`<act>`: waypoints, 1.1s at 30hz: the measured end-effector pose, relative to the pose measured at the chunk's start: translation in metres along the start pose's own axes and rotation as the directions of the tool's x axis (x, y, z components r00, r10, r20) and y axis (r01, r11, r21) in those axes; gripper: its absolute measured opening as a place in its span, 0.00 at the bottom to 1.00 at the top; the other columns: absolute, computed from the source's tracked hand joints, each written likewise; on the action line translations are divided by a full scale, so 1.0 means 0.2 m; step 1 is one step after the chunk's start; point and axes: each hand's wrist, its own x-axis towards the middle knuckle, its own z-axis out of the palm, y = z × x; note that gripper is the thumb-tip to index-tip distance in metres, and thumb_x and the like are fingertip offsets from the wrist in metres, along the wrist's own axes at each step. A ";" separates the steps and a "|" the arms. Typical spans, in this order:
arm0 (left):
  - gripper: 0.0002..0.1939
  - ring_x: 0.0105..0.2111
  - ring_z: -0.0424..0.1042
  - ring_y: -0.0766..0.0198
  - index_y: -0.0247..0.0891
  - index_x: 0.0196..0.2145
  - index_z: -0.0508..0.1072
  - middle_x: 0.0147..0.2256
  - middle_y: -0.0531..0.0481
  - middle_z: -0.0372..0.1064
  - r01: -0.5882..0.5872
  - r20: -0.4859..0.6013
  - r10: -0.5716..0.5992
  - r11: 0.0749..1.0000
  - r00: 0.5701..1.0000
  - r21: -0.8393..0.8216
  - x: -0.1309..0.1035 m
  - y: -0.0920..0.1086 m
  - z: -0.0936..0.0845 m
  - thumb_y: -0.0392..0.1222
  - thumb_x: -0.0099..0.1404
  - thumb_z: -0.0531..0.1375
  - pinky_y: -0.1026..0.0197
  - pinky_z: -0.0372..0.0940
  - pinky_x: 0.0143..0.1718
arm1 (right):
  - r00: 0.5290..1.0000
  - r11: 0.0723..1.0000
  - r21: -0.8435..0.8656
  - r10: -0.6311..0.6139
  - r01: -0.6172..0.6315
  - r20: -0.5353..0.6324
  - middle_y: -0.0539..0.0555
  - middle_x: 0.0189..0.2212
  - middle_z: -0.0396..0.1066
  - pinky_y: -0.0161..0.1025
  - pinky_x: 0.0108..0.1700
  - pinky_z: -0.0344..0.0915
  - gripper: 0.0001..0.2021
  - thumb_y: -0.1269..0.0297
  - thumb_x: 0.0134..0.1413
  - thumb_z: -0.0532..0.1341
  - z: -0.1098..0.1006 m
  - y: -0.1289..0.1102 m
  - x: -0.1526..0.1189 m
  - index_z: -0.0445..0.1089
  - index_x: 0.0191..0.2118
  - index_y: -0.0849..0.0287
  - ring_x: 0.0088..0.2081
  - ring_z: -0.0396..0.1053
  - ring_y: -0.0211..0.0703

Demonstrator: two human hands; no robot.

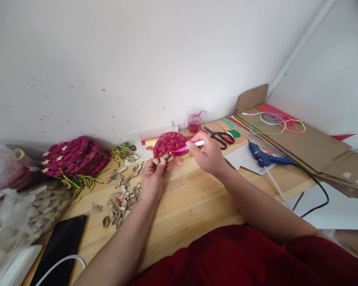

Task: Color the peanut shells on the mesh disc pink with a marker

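Near the back edge of the pale wooden surface (191, 206), the left hand (152, 180) grips a rounded, bumpy magenta piece (170, 142) by its tan lower rim. The right hand (209, 155) pinches a slim pink-and-white stick-like tool (181, 149), its tip at that rim. A clear plastic cup of magenta liquid (194, 124) stands by the back edge.

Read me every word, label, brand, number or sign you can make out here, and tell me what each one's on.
None can be read.
White sheet by the blue glue gun: small marks, too small to read.
White sheet beyond the left hand: faint marks, too small to read.
Pink-and-white pen-like tool in the right hand: no lettering discernible.
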 end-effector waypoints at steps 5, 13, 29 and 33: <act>0.27 0.33 0.78 0.63 0.39 0.28 0.68 0.32 0.55 0.73 0.009 0.006 -0.009 1.000 1.000 0.006 0.00 0.00 0.00 0.52 0.45 0.80 0.59 0.75 0.40 | 1.000 1.000 0.006 -0.011 0.011 -0.002 0.49 0.26 0.72 0.38 0.30 0.60 0.11 0.54 0.62 0.63 0.00 -0.01 0.00 0.67 0.33 0.55 0.26 0.65 0.39; 0.28 0.32 0.78 0.64 0.39 0.28 0.68 0.31 0.56 0.72 0.015 -0.007 -0.015 1.000 1.000 0.004 0.00 0.01 0.01 0.52 0.43 0.81 0.59 0.75 0.40 | 1.000 0.999 0.039 0.017 -0.017 0.006 0.49 0.26 0.72 0.38 0.31 0.61 0.11 0.55 0.62 0.64 0.00 0.00 0.00 0.67 0.34 0.55 0.26 0.66 0.39; 0.29 0.32 0.79 0.65 0.38 0.27 0.66 0.32 0.56 0.73 0.016 -0.007 -0.016 1.000 1.000 -0.004 0.00 0.01 0.01 0.52 0.43 0.81 0.61 0.75 0.39 | 1.000 0.998 0.051 0.025 -0.025 0.009 0.47 0.24 0.69 0.38 0.30 0.59 0.13 0.53 0.61 0.65 0.00 0.00 0.00 0.67 0.33 0.55 0.25 0.63 0.38; 0.30 0.32 0.79 0.65 0.38 0.27 0.67 0.32 0.56 0.74 0.022 -0.017 -0.022 1.000 1.000 -0.013 0.00 0.01 0.01 0.52 0.41 0.82 0.62 0.75 0.39 | 1.000 0.999 0.026 0.030 -0.030 0.001 0.47 0.24 0.70 0.38 0.29 0.58 0.13 0.53 0.61 0.66 0.00 0.00 0.00 0.66 0.32 0.55 0.24 0.63 0.38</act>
